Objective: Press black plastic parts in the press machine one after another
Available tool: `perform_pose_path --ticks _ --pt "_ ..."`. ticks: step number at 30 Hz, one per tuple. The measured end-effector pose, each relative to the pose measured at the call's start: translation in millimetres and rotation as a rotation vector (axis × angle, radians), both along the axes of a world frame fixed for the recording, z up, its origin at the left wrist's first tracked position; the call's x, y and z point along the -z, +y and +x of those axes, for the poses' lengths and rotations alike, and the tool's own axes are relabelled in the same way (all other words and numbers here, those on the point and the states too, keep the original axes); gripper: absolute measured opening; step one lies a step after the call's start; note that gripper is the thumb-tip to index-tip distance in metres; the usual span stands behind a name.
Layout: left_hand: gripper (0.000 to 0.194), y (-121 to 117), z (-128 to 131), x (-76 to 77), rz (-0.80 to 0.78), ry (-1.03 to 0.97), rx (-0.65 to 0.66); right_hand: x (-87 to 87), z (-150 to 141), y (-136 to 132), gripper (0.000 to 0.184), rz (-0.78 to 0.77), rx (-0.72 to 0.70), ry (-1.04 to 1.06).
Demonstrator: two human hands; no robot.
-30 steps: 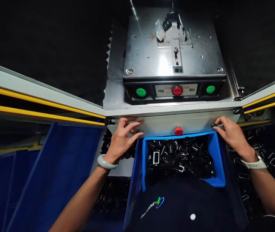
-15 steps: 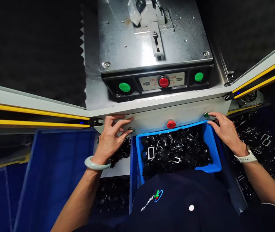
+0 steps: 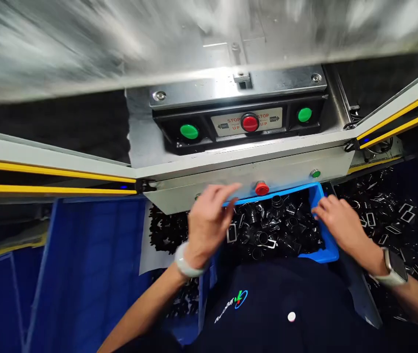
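Observation:
My left hand (image 3: 209, 220) hovers over the left edge of the small blue bin (image 3: 328, 240), fingers spread and a little blurred, holding nothing. My right hand (image 3: 335, 220) rests on the bin's right wall, fingers slightly curled, nothing seen in them. The bin holds several black plastic parts (image 3: 271, 230). Just beyond the hands runs the machine's front panel (image 3: 289, 171) with a red button (image 3: 261, 188) and a small green button (image 3: 315, 173). A blurred metal plate (image 3: 157, 44) covers the top of the view above the work table.
The upper control box carries two green buttons (image 3: 188, 131) and a red stop button (image 3: 250, 122). Yellow-striped rails (image 3: 54, 169) run left and right. Loose black parts (image 3: 388, 215) lie right of the bin, others (image 3: 164, 230) left. A large blue crate (image 3: 94, 274) stands lower left.
Both hands have left the front panel's outer buttons and moved in toward the blue bin. A blurred metal plate has come down across the top, hiding the fixture.

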State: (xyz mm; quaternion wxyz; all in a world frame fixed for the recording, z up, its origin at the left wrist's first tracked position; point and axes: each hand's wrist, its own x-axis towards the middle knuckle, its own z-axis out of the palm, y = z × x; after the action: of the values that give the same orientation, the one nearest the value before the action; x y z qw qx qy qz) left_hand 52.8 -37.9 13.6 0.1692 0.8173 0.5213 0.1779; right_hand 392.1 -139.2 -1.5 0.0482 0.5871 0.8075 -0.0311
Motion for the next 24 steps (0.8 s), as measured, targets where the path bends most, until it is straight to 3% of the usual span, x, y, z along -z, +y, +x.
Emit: perform_pose_path --ticks 3,5,7,9,11,14,18,21,24 --pt "0.033 -9.0 57.3 -3.9 -0.126 0.12 0.277 16.6 -11.3 -32.3 0.025 -0.08 -0.088 -0.144" --pt "0.034 -10.1 85.8 -1.8 -0.207 0.226 0.374 27.2 -15.8 -41.8 0.026 -0.075 -0.085 -0.162" --pt "0.029 -8.9 98.4 0.6 -0.287 0.288 0.419 33.7 -18.0 -44.7 0.027 -0.062 -0.07 -0.165" --pt "0.021 -6.7 93.8 1.1 -0.354 0.267 0.416 36.4 -18.7 -45.4 0.027 -0.054 -0.052 -0.166" --pt "0.018 -3.5 76.8 0.2 -0.436 0.112 0.376 36.8 -18.9 -46.9 0.026 -0.049 -0.037 -0.164" --pt "0.019 1.7 44.9 0.3 -0.668 -0.346 0.28 35.4 -18.0 -52.2 0.027 -0.052 -0.03 -0.148" --pt "0.038 1.1 20.5 7.5 -0.96 -0.942 0.105 26.6 -8.8 -55.7 0.029 -0.101 -0.033 -0.024" --pt "0.044 -5.4 18.4 12.8 -0.987 -1.124 -0.003 5.5 -1.4 -45.4 0.023 -0.123 0.021 0.169" --pt "0.044 -11.3 21.9 12.4 -0.972 -1.161 -0.006 -29.1 -6.5 -25.5 0.02 -0.06 0.075 0.491"
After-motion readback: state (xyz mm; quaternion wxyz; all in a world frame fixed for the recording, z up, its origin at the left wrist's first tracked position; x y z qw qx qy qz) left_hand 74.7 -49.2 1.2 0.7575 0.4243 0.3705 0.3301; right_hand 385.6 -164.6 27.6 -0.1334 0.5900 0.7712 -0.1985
